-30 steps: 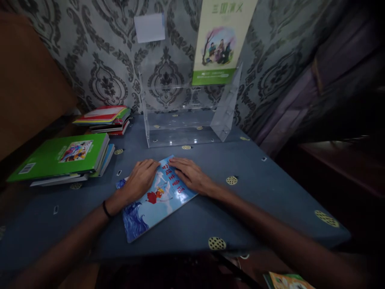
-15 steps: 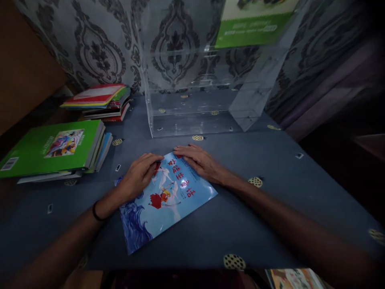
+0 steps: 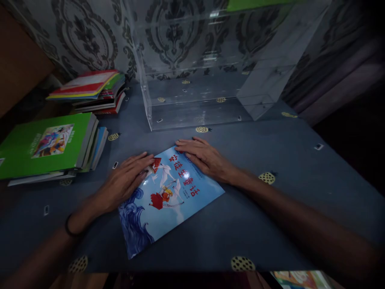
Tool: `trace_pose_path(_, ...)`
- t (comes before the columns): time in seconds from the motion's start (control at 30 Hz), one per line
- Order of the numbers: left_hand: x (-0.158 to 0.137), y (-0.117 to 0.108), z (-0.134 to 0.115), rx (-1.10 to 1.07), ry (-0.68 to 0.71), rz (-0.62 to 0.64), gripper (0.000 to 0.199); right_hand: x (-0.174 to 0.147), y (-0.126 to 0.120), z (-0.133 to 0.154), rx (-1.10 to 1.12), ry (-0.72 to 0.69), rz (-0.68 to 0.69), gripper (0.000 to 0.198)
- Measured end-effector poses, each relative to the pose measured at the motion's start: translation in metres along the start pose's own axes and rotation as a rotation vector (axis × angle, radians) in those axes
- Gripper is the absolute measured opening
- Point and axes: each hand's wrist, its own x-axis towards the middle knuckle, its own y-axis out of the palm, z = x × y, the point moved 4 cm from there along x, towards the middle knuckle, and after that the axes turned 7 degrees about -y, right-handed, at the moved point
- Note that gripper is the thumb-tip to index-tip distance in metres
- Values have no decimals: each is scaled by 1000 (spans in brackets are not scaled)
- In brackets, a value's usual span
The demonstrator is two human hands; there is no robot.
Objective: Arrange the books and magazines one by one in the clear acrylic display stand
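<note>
A thin light-blue picture book lies flat and turned at an angle on the blue tablecloth. Its cover has red characters, white birds, a figure in red and dark-blue waves. My left hand, with a black band at the wrist, rests along the book's left edge, fingers stretched out. Across the upper right edge lies my right hand, its fingers extended flat over the cover's corner. Neither hand grips the book; both cover parts of its edges.
At left stand a stack of books with a green one on top and, behind it, another stack with red and yellow covers. A clear acrylic rack stands at the back, a green item in its upper part. More books show below the table's front edge.
My left hand has slid left and down along the book's edge, uncovering more of the cover. My right hand stays on the upper right edge. The view has tilted slightly downward.
</note>
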Motion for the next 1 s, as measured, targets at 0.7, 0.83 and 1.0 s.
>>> trace_pose_path(0.7, 29, 54, -113, 163, 356, 258, 50, 2, 0, -11, 113, -2, -21, 46)
trace_pose_path(0.83, 16, 57, -123, 216, 372, 262, 50, 4, 1, -13, 70, -28, -27, 49)
trace_pose_path(1.0, -10, 51, -125, 258, 357, 191, 46, 5, 3, -15, 38, -27, -25, 47)
